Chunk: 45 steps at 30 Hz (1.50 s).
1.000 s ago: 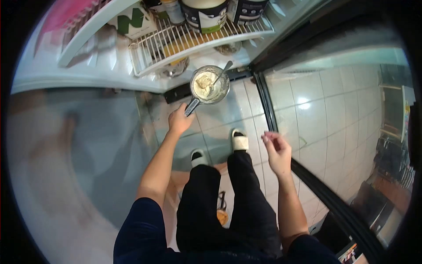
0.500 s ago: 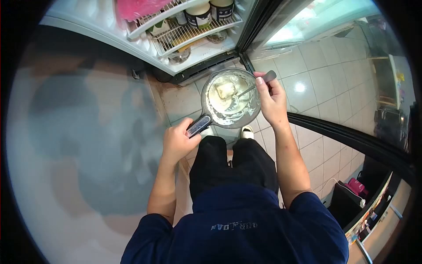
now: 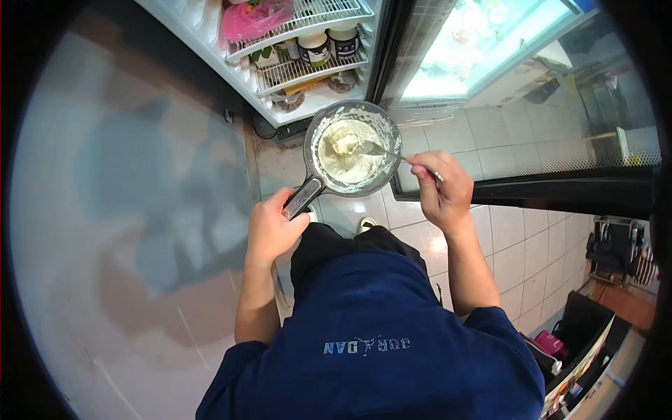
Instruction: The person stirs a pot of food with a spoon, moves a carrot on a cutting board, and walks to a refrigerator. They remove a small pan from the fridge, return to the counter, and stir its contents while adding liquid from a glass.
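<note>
My left hand (image 3: 275, 220) is wrapped round the dark handle of a saucepan (image 3: 312, 185), which it holds up above the floor. Inside the pan lies a creamy, pale yellow mixture (image 3: 341, 166) with a lump in it, and smears of it coat the inner wall. My right hand (image 3: 446, 187) grips the handle of a metal spoon (image 3: 374, 148). The spoon reaches over the pan's right rim, its bowl at the lump in the mixture.
Ahead stands an open fridge (image 3: 280, 115) with wire shelves holding jars (image 3: 313, 50) and a pink plastic bag (image 3: 257, 19). Its glass door (image 3: 518, 133) swings out on the right. A plain wall (image 3: 161, 245) is on the left, and tiles (image 3: 500, 238) cover the floor.
My right hand has moved off the pan's rim and now holds the spoon lower and farther right. The pan has shifted slightly left in view. More of the fridge shelves shows.
</note>
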Each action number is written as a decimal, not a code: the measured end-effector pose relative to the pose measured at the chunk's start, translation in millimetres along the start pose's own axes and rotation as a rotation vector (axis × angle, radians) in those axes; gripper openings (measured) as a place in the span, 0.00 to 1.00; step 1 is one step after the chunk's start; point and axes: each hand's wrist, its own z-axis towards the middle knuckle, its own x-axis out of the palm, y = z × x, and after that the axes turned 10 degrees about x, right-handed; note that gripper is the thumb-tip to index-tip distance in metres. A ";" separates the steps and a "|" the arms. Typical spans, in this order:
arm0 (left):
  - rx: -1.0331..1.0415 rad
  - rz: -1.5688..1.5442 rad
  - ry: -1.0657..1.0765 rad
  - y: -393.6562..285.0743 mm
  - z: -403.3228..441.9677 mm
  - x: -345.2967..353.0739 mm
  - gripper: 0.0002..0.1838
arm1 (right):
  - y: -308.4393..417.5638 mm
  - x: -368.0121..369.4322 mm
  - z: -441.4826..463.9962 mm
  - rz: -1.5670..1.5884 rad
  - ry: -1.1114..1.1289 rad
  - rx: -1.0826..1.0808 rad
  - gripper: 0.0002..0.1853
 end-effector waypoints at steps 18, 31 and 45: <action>-0.130 -0.055 -0.139 -67.3 -46.0 27.1 0.14 | -19.1 -1.0 9.1 0.212 -0.102 0.283 0.06; -0.113 0.003 -0.082 -55.1 -37.9 0.6 0.14 | -8.4 -5.3 14.5 0.247 0.269 -0.112 0.07; -0.021 -0.045 -0.113 -17.9 -42.5 -20.3 0.12 | 8.1 -11.1 -35.7 0.196 0.156 0.346 0.36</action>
